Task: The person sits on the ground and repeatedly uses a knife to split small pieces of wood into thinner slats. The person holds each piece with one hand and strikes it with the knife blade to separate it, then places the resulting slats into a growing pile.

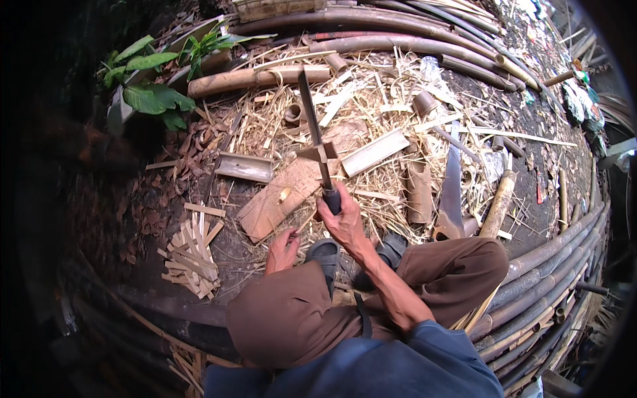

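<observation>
My right hand [344,222] is wrapped round the dark handle of a long knife [307,99], its narrow blade pointing away from me. A short brown bamboo piece [309,154] sits across the blade near the handle, seemingly caught on it. Beneath lies a flat wooden board [275,202] with a small pale chip [285,194] on it. My left hand [284,251] is low beside the board's near end, its fingers curled together; a thin sliver shows by the fingertips, but whether they pinch it is unclear.
Split bamboo halves [244,167] [376,152] flank the board. Left lies a pile of bamboo strips [194,255]. A handsaw [451,189] and bamboo lengths [499,204] lie right. Shavings [391,89] litter the ground; long poles [398,44] lie beyond, others [551,265] near right.
</observation>
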`<state>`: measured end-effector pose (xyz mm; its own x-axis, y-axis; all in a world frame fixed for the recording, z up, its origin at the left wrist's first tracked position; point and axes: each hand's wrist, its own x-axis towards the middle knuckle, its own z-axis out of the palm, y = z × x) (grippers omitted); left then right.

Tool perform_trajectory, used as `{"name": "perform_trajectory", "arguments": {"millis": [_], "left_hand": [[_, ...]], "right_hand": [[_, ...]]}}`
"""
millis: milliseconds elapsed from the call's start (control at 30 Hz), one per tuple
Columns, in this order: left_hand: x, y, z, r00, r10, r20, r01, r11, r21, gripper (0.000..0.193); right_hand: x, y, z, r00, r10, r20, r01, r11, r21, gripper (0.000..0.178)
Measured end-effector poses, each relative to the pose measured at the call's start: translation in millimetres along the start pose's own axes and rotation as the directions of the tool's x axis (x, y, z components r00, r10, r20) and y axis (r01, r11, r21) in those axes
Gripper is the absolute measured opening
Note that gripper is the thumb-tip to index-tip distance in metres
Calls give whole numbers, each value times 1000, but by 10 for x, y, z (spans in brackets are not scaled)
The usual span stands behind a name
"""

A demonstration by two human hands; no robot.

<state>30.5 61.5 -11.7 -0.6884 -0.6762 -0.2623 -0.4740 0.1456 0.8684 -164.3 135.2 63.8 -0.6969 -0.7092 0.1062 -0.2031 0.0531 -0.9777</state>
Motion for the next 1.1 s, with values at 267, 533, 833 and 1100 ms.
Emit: {"name": "perform_trajectory", "arguments": {"millis": [267,533,833,1100], "left_hand": [[-73,-13,-46,998,-61,-24,63,997,53,33],[-233,-21,-121,995,-95,-35,98,990,98,34],[-4,344,-218,990,-103,-91,109,992,61,33],[360,734,-132,982,64,-175,-101,972,-214,75]], "right_hand": [[-230,971,153,981,148,129,-104,949,-297,25],[-243,463,71,976,166,141,-141,975,-169,33],[-208,561,175,981,170,94,-147,965,-215,26],[-278,1037,191,951,272,148,-221,930,-293,30]]}}
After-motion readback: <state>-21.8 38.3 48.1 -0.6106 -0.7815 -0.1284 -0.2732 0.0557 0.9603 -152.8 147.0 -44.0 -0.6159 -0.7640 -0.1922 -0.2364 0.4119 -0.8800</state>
